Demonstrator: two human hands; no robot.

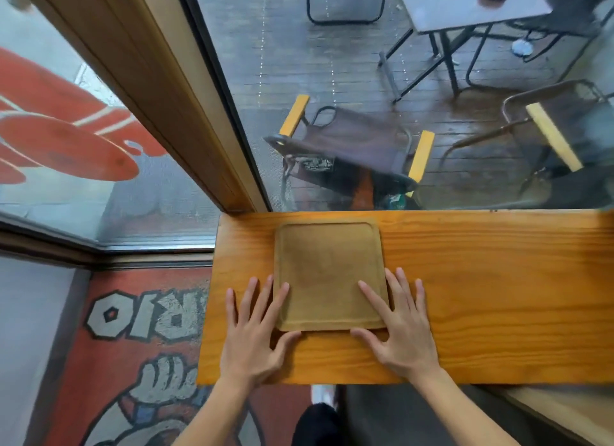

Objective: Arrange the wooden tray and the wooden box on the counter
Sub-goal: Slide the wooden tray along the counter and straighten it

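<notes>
The tray (330,273) lies flat on the worktop (481,296) between the left hand (255,332) and right hand (398,326), both grips spread flat on its near corners; no box is in view, so that half seems undone.

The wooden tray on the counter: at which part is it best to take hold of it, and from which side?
Probably by its left and right side edges, near the front corners. The wooden tray lies flat on the counter, its low rim offering no handle, and the left hand and right hand already flank those corners.
</notes>
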